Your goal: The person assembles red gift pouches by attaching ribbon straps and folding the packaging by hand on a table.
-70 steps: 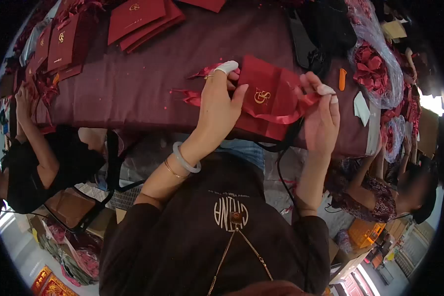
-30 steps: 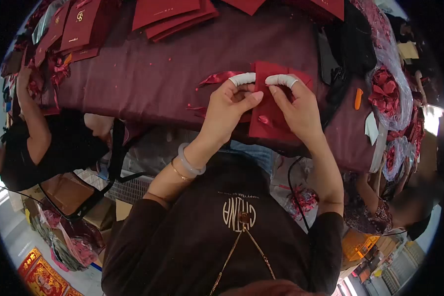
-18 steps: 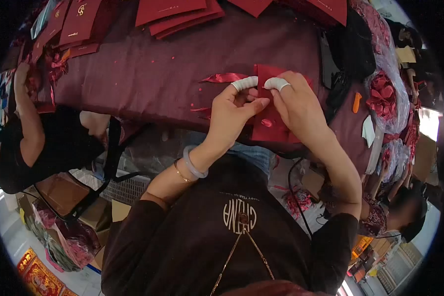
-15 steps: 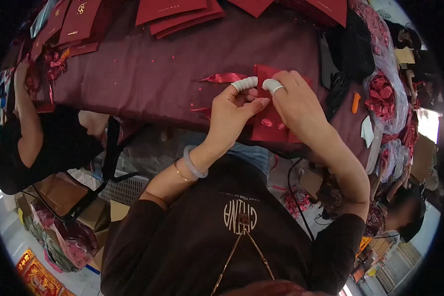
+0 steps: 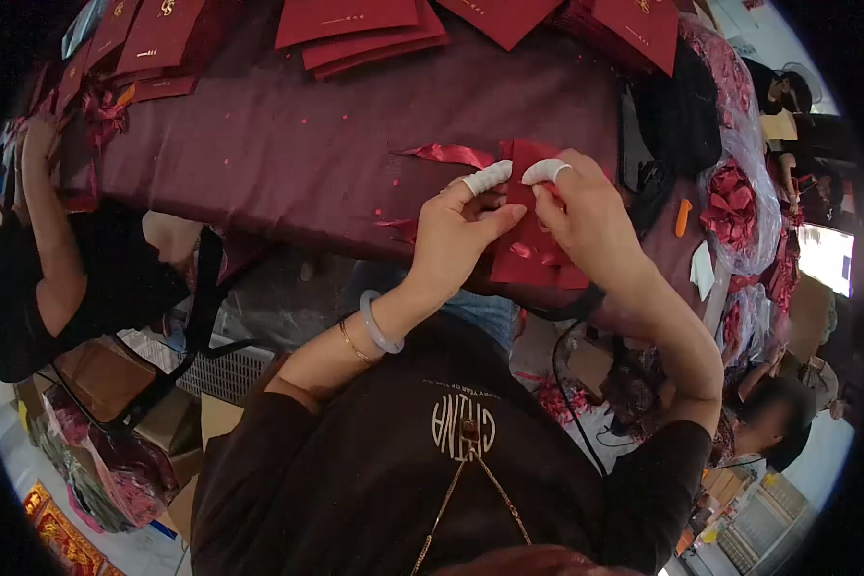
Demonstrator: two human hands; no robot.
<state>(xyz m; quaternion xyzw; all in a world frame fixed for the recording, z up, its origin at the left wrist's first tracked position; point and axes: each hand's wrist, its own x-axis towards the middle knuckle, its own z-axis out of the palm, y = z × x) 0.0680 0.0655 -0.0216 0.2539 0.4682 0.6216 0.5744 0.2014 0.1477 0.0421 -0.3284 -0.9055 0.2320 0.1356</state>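
Note:
A flat red paper piece, like a folded bag (image 5: 540, 273), lies at the table's near edge under both hands. Short bits of shiny red ribbon (image 5: 522, 251) show on its lower part, and a longer ribbon tail (image 5: 446, 154) runs left over the cloth. My left hand (image 5: 461, 223) is closed at the paper's left side, thumb resting over it, a white cover on the index finger. Above the paper's right side, my right hand (image 5: 586, 213) pinches with thumb and covered index finger; what is between them is too small to make out.
Stacks of red printed paper pieces (image 5: 355, 38) line the table's far side. On the right are an orange-handled tool (image 5: 683, 218), a black cloth heap (image 5: 677, 106) and plastic-wrapped red ribbon flowers (image 5: 732, 202). At left, a co-worker's arm (image 5: 53, 221) reaches onto the table.
Both hands have shifted slightly down and right over the paper. My right hand has turned so that its thumb and index finger now show in a pinch.

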